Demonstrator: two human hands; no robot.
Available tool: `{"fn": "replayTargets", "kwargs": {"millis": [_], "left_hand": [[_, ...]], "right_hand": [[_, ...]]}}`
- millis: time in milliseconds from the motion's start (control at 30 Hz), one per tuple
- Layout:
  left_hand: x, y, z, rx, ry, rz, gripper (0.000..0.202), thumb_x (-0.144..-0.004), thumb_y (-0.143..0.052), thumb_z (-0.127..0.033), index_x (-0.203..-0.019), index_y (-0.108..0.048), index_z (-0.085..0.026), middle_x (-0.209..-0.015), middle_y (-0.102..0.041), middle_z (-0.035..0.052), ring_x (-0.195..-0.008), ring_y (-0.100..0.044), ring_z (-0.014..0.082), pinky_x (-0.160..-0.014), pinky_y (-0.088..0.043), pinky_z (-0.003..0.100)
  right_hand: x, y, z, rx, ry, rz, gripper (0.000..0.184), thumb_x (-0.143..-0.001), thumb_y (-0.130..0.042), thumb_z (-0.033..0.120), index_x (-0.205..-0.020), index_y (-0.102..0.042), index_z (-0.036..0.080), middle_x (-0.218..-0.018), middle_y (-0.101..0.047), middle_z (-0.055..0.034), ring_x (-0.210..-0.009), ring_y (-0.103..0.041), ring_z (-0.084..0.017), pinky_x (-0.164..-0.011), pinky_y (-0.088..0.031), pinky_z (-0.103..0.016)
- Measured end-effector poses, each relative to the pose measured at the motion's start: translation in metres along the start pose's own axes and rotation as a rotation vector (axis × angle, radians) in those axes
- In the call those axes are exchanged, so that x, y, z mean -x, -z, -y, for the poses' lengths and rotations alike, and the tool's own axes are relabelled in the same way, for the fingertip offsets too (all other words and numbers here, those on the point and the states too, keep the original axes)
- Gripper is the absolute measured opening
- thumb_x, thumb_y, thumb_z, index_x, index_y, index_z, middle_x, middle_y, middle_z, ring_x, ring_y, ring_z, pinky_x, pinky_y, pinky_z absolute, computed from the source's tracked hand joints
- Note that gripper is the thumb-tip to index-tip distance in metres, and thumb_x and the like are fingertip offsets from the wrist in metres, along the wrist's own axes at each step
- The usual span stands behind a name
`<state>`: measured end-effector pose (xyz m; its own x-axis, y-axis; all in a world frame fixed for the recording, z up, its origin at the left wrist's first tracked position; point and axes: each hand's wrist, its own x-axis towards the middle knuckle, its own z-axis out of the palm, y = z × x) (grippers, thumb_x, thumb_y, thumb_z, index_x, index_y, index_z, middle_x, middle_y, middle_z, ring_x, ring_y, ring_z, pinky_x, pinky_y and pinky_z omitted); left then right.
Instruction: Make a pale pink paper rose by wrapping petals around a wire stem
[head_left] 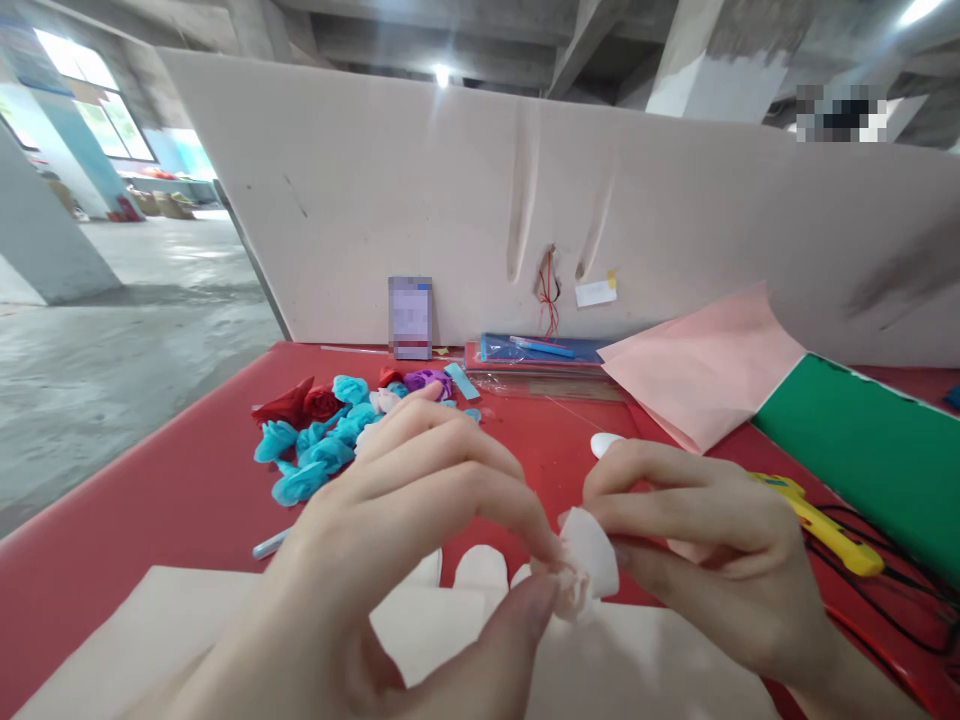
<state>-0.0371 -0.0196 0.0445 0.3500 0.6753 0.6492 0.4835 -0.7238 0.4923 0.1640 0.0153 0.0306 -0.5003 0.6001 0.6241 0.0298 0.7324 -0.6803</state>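
A small pale pink ruffled flower (572,588) sits pinched between the thumb and fingertips of my left hand (397,530). On its right side a white rounded petal (598,550) stands against the ruffles, and my right hand (720,550) pinches that petal's edge between thumb and fingers. Below both hands lies a pale sheet (637,665). Several loose white petals (480,568) rest along the sheet's far edge, partly covered by my left hand. Another white oval piece (604,444) lies just behind my right hand.
Turquoise flowers (322,450), red flowers (304,403) and a purple flower (431,382) lie at left. A yellow tool (840,535) with black cables, a green board (862,455) and pink paper (705,365) occupy the right. A phone (410,318) leans on the white back panel (390,190).
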Motion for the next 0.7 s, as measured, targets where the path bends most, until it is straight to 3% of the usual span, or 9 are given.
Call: {"fn": "replayTargets", "kwargs": {"millis": [267, 467, 700], "left_hand": [[-0.0004, -0.002, 0.0013, -0.043, 0.025, 0.07, 0.017, -0.078, -0.049, -0.012, -0.074, -0.055, -0.027, -0.072, -0.058, -0.007, -0.07, -0.054, 0.0129, -0.069, -0.042, 0.027], [-0.0021, -0.0052, 0.0053, -0.079, 0.023, 0.072, 0.018, -0.073, -0.053, -0.01, -0.073, -0.056, -0.027, -0.073, -0.06, -0.0062, -0.072, -0.054, 0.0147, -0.072, -0.043, 0.029], [-0.0017, -0.0054, 0.0063, -0.08, 0.023, 0.093, 0.021, -0.074, -0.05, -0.009, -0.072, -0.058, -0.028, -0.079, -0.06, -0.0034, -0.074, -0.054, 0.0159, -0.064, -0.044, 0.027]], "right_hand": [[-0.0044, 0.0036, 0.0006, 0.234, 0.139, 0.052, 0.016, -0.078, -0.06, 0.0, -0.084, -0.072, 0.009, -0.073, -0.062, -0.0034, -0.064, -0.056, -0.009, -0.062, -0.047, -0.023], [-0.004, 0.0042, 0.0006, 0.308, 0.151, 0.081, 0.017, -0.079, -0.059, 0.002, -0.087, -0.071, 0.012, -0.074, -0.063, -0.0036, -0.066, -0.058, -0.011, -0.062, -0.046, -0.026], [-0.0043, 0.0047, 0.0004, 0.374, 0.17, 0.097, 0.018, -0.081, -0.056, 0.004, -0.086, -0.07, 0.015, -0.075, -0.064, -0.0034, -0.067, -0.058, -0.011, -0.059, -0.044, -0.025]]}}
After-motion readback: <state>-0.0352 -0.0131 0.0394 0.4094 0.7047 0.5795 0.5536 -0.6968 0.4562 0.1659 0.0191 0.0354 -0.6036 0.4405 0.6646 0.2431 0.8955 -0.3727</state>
